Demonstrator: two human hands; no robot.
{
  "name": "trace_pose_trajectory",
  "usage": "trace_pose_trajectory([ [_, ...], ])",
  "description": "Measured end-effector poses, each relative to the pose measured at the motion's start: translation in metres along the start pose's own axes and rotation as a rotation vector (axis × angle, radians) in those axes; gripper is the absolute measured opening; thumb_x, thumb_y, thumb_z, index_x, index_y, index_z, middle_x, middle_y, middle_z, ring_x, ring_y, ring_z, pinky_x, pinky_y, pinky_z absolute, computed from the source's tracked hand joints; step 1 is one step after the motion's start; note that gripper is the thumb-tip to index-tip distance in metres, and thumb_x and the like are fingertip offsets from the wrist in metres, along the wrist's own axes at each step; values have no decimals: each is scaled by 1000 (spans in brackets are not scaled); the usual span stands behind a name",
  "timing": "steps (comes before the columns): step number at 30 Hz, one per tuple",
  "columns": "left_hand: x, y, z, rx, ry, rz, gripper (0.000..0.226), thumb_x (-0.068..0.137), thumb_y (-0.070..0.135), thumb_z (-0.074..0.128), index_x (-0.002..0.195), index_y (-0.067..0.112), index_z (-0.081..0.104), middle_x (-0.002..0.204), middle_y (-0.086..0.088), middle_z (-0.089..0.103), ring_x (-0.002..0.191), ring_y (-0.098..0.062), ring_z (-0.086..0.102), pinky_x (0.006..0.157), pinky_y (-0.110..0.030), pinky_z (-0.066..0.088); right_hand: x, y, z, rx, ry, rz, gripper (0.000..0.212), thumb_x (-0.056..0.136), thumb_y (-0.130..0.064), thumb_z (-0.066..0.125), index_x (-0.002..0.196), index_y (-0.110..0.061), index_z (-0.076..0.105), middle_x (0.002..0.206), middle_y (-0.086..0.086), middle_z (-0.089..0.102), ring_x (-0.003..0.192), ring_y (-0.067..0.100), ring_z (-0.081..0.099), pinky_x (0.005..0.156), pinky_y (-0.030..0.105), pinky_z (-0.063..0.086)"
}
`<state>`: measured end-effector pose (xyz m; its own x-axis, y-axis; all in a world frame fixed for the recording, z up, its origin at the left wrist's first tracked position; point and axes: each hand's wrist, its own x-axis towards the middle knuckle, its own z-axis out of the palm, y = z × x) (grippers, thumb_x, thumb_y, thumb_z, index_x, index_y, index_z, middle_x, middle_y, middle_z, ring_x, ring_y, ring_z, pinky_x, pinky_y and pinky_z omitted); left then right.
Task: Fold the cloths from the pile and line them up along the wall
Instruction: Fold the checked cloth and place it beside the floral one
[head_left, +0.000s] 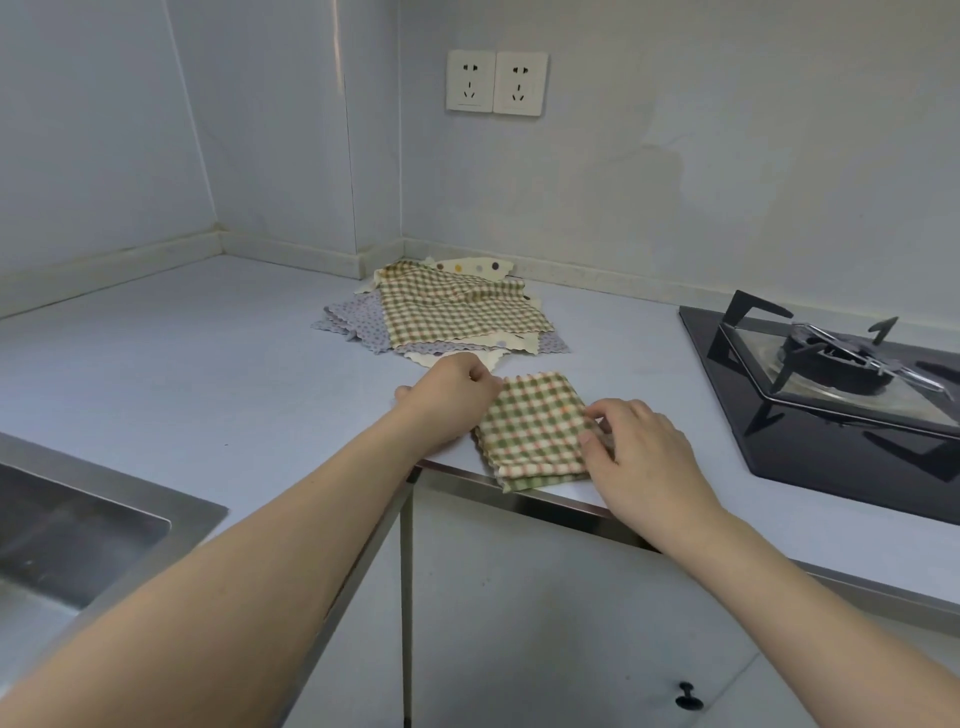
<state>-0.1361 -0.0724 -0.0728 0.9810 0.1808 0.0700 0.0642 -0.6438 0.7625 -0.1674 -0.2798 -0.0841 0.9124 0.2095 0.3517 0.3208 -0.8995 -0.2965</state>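
Steel sink (78, 530) at the near left, sunk into the pale counter (208, 364); basin bare metal as far as visible, most of it cut off by the frame edge.

Folded green-and-cream checked cloth (535, 431) at the counter's front edge, well right of the sink, in several layers, its near corner just overhanging the metal trim. Left hand (449, 400) at the cloth's far left corner, fingers curled under and pinching that corner, wrist resting on the counter. Right hand (641, 452) at the cloth's right edge, thumb and forefinger pinching the edge, other fingers loosely bent over the counter beside it. Cloth thus between the two hands, touched by both.

Pile of unfolded cloths (452, 312) beyond the folded one, farther from the sink, against the back wall's skirting: a checked one on top, lilac patterned ones beneath, a cream spotted one at the back. Narrow gap of counter between pile and folded cloth.

Black gas hob (831, 395) at the far right, opposite the sink. Twin wall sockets (496, 82) above the pile.
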Motion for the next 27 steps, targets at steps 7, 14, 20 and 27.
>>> trace_pose_trajectory([
  [7, -6, 4, 9, 240, 36, 82, 24, 97, 46, 45, 90, 25, 55, 89, 4, 62, 99, -21, 50, 83, -36, 20, 5, 11, -3, 5, -23, 10, 24, 98, -32, 44, 116, -21, 56, 108, 0, 60, 101, 23, 50, 88, 36, 40],
  [14, -8, 0, 19, 401, 47, 223, 14, 100, 31, 37, 98, 24, 50, 93, 1, 59, 110, -29, 44, 90, -40, 26, 6, 32, -4, 9, -48, 79, 32, 93, -52, 44, 105, -27, 59, 102, -5, 56, 102, 22, 51, 90, 38, 40],
  [20, -8, 4, 16, 429, 124, 240, 29, 94, 18, 40, 120, 29, 48, 112, 4, 52, 110, -23, 40, 96, -41, 25, 11, 37, -4, 178, -65, 157, 29, 90, -49, 52, 71, -28, 56, 82, -12, 53, 89, 20, 51, 83, 36, 37],
  [27, 5, 41, 26, 429, 26, 220, 29, 99, 40, 38, 112, 24, 58, 112, 2, 55, 112, -26, 42, 99, -43, 27, 13, 36, -2, 154, -54, 141, 30, 86, -52, 56, 68, -29, 53, 81, -13, 52, 87, 17, 50, 81, 35, 34],
])
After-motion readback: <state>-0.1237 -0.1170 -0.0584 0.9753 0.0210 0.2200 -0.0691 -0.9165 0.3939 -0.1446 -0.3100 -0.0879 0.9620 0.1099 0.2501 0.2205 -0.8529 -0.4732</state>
